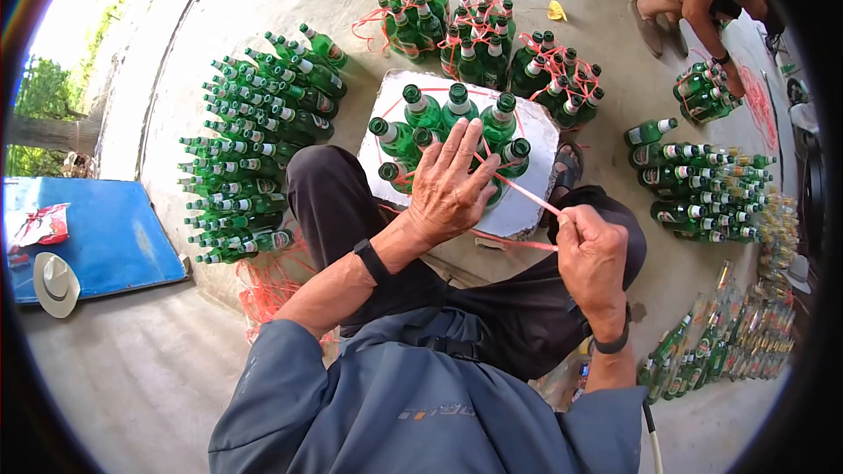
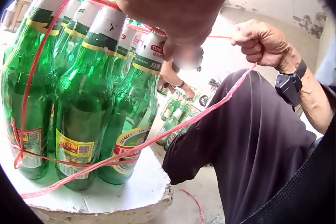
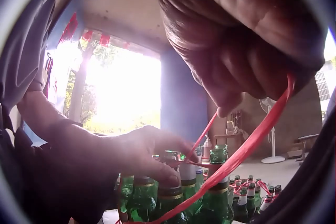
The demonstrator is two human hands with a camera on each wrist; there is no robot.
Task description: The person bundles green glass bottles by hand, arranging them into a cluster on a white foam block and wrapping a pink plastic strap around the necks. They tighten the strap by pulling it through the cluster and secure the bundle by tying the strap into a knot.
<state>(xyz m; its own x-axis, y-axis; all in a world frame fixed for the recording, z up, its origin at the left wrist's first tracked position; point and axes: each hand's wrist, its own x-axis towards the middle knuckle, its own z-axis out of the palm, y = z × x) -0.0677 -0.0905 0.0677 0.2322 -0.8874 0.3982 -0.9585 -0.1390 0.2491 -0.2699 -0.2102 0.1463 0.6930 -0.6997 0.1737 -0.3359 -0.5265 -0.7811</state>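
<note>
A cluster of green bottles stands upright on a white slab between the person's knees. Red twine runs round the bottles' necks and low round their bodies. The left hand lies over the bottle tops, fingers extended, touching the necks and the twine there. To its right, the right hand is curled round the twine; one taut strand leads to the necks, another passes lower beside the bottles. In the right wrist view the twine comes out of the right fist.
Many loose green bottles stand at the left, with loose twine near them. Tied bundles are beyond the slab. More bottles stand at the right, where another person bends over a bundle. A hat lies at far left.
</note>
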